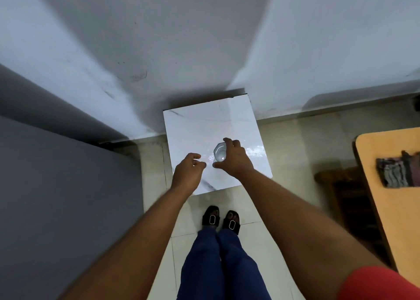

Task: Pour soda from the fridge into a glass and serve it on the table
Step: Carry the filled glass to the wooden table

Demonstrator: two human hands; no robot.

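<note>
A clear glass [218,152] stands on a small white marble-topped table [193,129] set against the wall. It looks clear inside, and I cannot tell whether it holds any liquid. My right hand [235,159] grips the glass from the right, thumb on its near side and fingers round its far side. My left hand [188,171] hovers just left of the glass with its fingers loosely curled and holds nothing that I can make out. No soda bottle is in view.
A large grey flat surface [68,197] fills the left side. A wooden table [395,208] with a folded cloth [397,172] stands at the right, dark wooden furniture [345,197] beside it. My feet in black sandals [221,219] stand on the tiled floor before the small table.
</note>
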